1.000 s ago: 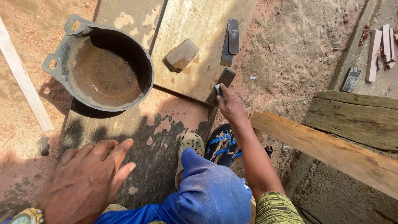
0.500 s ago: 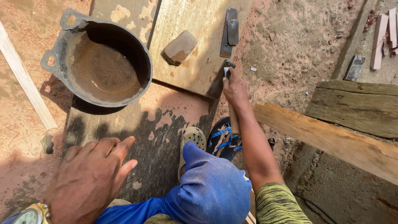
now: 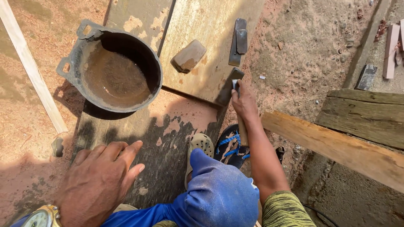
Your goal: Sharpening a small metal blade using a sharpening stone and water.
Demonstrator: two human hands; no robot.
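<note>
My right hand, mid-frame, is clenched on a tool whose end touches the board edge. My left hand, lower left, lies open on my knee, likely bracing. Pot sits upper left.

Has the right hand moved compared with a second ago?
Yes. The right hand has reached forward along the edge of the pale board, and now sits nearer the two flat metal pieces lying on it.
</note>
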